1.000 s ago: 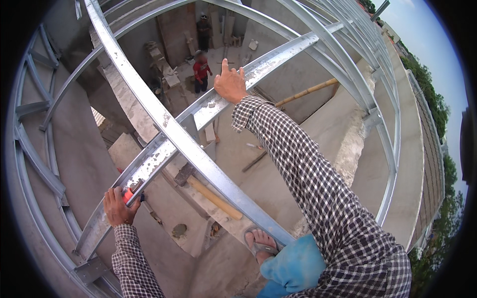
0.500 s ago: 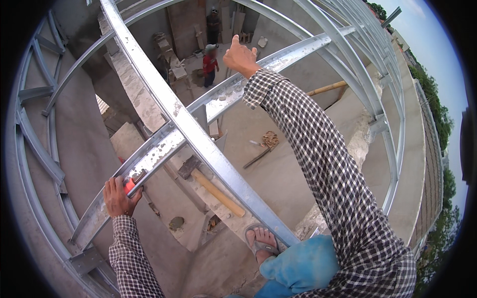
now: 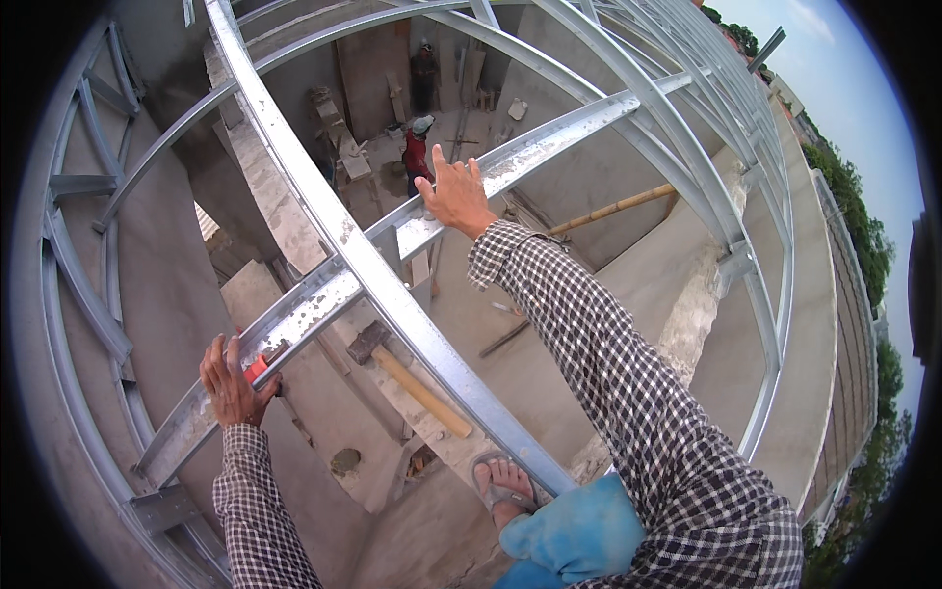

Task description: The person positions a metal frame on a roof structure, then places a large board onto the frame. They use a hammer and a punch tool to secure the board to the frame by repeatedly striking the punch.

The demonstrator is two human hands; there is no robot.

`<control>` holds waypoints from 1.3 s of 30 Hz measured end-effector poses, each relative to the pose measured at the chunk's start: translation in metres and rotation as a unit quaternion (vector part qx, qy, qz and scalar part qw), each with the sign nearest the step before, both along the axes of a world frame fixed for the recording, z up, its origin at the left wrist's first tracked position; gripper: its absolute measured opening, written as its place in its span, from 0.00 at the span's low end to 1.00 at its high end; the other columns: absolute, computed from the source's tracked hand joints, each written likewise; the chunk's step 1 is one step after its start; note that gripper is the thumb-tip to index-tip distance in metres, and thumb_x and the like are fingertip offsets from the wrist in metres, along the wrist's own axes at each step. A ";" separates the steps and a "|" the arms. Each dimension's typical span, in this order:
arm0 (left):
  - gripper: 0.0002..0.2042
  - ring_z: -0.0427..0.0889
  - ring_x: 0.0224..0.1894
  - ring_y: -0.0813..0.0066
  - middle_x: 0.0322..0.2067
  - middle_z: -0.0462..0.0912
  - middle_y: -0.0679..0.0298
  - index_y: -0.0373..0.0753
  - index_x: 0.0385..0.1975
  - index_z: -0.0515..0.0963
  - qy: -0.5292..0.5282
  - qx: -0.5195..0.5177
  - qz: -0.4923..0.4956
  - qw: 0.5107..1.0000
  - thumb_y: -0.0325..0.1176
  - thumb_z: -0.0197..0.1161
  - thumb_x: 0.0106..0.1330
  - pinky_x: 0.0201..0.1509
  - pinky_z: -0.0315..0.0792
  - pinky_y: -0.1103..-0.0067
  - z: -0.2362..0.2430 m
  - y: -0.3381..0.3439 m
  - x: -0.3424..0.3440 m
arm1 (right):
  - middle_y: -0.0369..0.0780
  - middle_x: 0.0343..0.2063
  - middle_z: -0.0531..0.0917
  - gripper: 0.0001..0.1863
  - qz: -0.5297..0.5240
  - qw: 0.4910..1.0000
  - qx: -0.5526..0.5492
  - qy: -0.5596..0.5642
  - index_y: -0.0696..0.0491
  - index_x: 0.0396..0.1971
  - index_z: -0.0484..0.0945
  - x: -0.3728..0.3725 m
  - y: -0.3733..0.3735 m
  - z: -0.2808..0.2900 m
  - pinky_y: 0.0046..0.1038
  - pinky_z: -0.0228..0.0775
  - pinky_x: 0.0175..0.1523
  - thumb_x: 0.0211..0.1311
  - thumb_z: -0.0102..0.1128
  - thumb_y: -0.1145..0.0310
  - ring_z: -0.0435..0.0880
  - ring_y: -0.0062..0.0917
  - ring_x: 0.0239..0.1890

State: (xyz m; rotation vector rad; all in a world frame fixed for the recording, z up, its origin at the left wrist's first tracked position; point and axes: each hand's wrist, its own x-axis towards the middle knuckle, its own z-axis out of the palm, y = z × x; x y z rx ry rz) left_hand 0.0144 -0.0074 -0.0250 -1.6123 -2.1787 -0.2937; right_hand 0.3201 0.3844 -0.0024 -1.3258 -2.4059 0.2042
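Note:
My left hand (image 3: 232,385) is at the lower left end of a silvery metal channel beam (image 3: 312,297), its fingers raised and slightly apart and its thumb by the near edge. Between thumb and fingers, in the channel, lies a small red-handled tool (image 3: 257,367) with a metal end, partly hidden. My right hand (image 3: 457,196) is open over the same beam farther right, fingers spread; I cannot tell whether it touches the metal. A long metal beam (image 3: 378,280) crosses between my hands. Below it a hammer (image 3: 420,391) with a wooden handle lies on a wall top.
My sandalled foot (image 3: 505,481) stands on the narrow wall top near the long beam's lower end. Far below, a person in red (image 3: 416,157) and another person (image 3: 424,74) stand among boards. A bamboo pole (image 3: 613,208) leans below. Curved metal frames (image 3: 677,162) rise at right.
My right hand has come down and nearer, from pointing up to spread over the beam. My left fingers have straightened and lifted. The person in red below has turned and shifted.

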 end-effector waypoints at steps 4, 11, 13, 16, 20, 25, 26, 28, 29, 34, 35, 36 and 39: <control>0.51 0.65 0.66 0.56 0.62 0.68 0.57 0.39 0.69 0.61 -0.065 -0.032 0.002 0.997 0.47 0.80 0.42 0.74 0.56 0.58 0.014 0.010 0.006 | 0.55 0.47 0.81 0.41 -0.010 1.000 0.012 0.005 0.62 0.71 0.56 0.002 0.002 -0.003 0.49 0.46 0.76 0.71 0.49 0.46 0.77 0.43 0.57; 0.50 0.71 0.60 0.56 0.56 0.74 0.57 0.38 0.67 0.65 -0.103 -0.061 0.027 0.992 0.48 0.80 0.41 0.70 0.61 0.61 0.014 0.007 0.002 | 0.55 0.46 0.81 0.40 -0.015 0.999 0.029 0.008 0.63 0.70 0.59 -0.001 0.000 -0.005 0.48 0.48 0.75 0.69 0.51 0.46 0.77 0.43 0.56; 0.49 0.72 0.59 0.56 0.55 0.74 0.57 0.38 0.66 0.66 -0.104 -0.057 0.025 0.993 0.48 0.80 0.40 0.69 0.62 0.62 0.013 0.006 0.002 | 0.55 0.46 0.81 0.40 -0.021 0.999 0.026 0.002 0.62 0.69 0.61 -0.001 -0.001 -0.004 0.48 0.48 0.75 0.69 0.51 0.47 0.78 0.43 0.56; 0.47 0.72 0.59 0.56 0.55 0.75 0.57 0.39 0.64 0.67 -0.104 -0.043 0.018 0.993 0.47 0.80 0.40 0.68 0.63 0.62 0.013 0.006 0.001 | 0.55 0.46 0.81 0.39 -0.021 0.999 0.025 0.001 0.61 0.69 0.62 -0.002 -0.002 -0.002 0.48 0.48 0.75 0.69 0.51 0.47 0.78 0.43 0.56; 0.45 0.72 0.59 0.54 0.54 0.75 0.56 0.38 0.63 0.68 -0.119 -0.058 0.020 0.991 0.47 0.79 0.42 0.67 0.64 0.61 0.017 0.008 0.005 | 0.52 0.47 0.82 0.35 -0.020 0.999 0.021 -0.017 0.57 0.67 0.68 -0.001 0.001 -0.006 0.49 0.47 0.75 0.69 0.50 0.48 0.77 0.42 0.57; 0.44 0.72 0.58 0.53 0.53 0.75 0.54 0.37 0.62 0.67 -0.117 -0.064 0.021 0.991 0.46 0.79 0.42 0.67 0.64 0.61 0.013 0.008 0.000 | 0.46 0.49 0.84 0.30 -0.005 0.999 0.028 -0.029 0.55 0.61 0.76 0.000 0.004 -0.008 0.49 0.48 0.74 0.69 0.47 0.50 0.75 0.39 0.59; 0.45 0.72 0.58 0.53 0.53 0.74 0.54 0.37 0.62 0.67 -0.118 -0.065 0.021 0.991 0.46 0.80 0.42 0.67 0.64 0.61 0.014 0.009 0.000 | 0.46 0.49 0.84 0.30 -0.005 0.999 0.035 -0.033 0.55 0.61 0.76 0.000 0.006 -0.009 0.49 0.48 0.74 0.69 0.47 0.50 0.75 0.39 0.59; 0.45 0.72 0.57 0.53 0.52 0.74 0.54 0.36 0.61 0.67 -0.118 -0.065 0.022 0.991 0.45 0.80 0.41 0.66 0.65 0.61 0.014 0.006 -0.001 | 0.46 0.48 0.85 0.29 -0.002 0.998 0.044 -0.033 0.55 0.60 0.78 -0.004 0.004 -0.010 0.49 0.48 0.74 0.68 0.48 0.51 0.76 0.38 0.59; 0.45 0.72 0.57 0.53 0.52 0.74 0.55 0.36 0.61 0.67 -0.118 -0.064 0.020 0.991 0.45 0.81 0.40 0.66 0.65 0.61 0.014 0.005 -0.002 | 0.46 0.48 0.85 0.28 -0.002 0.998 0.048 -0.031 0.55 0.59 0.79 -0.005 0.004 -0.010 0.49 0.49 0.74 0.68 0.48 0.51 0.76 0.38 0.58; 0.46 0.72 0.55 0.54 0.51 0.74 0.55 0.37 0.62 0.67 -0.119 -0.056 0.010 0.991 0.45 0.81 0.39 0.66 0.65 0.62 0.011 0.005 -0.004 | 0.44 0.45 0.87 0.23 0.005 0.998 0.061 0.030 0.53 0.51 0.84 -0.001 0.001 -0.009 0.47 0.51 0.73 0.66 0.52 0.54 0.79 0.36 0.55; 0.47 0.73 0.55 0.54 0.50 0.74 0.55 0.38 0.62 0.67 -0.113 -0.051 0.011 0.992 0.46 0.81 0.39 0.65 0.66 0.62 0.010 0.004 -0.004 | 0.44 0.44 0.87 0.22 0.007 0.997 0.065 0.042 0.52 0.50 0.85 0.000 0.000 -0.010 0.47 0.51 0.73 0.66 0.53 0.54 0.79 0.36 0.54; 0.47 0.73 0.54 0.55 0.49 0.74 0.56 0.38 0.62 0.67 -0.107 -0.046 0.011 0.993 0.46 0.82 0.38 0.65 0.66 0.62 0.008 0.004 -0.005 | 0.44 0.44 0.87 0.21 0.008 0.996 0.069 0.054 0.52 0.49 0.85 0.000 -0.001 -0.011 0.46 0.51 0.73 0.66 0.53 0.55 0.80 0.36 0.53; 0.47 0.73 0.55 0.54 0.50 0.75 0.55 0.38 0.62 0.67 -0.112 -0.050 0.015 0.992 0.46 0.82 0.38 0.65 0.66 0.62 0.008 0.004 -0.006 | 0.43 0.44 0.87 0.20 0.001 0.996 0.068 0.050 0.52 0.48 0.85 0.000 -0.002 -0.009 0.46 0.52 0.73 0.65 0.53 0.56 0.80 0.37 0.52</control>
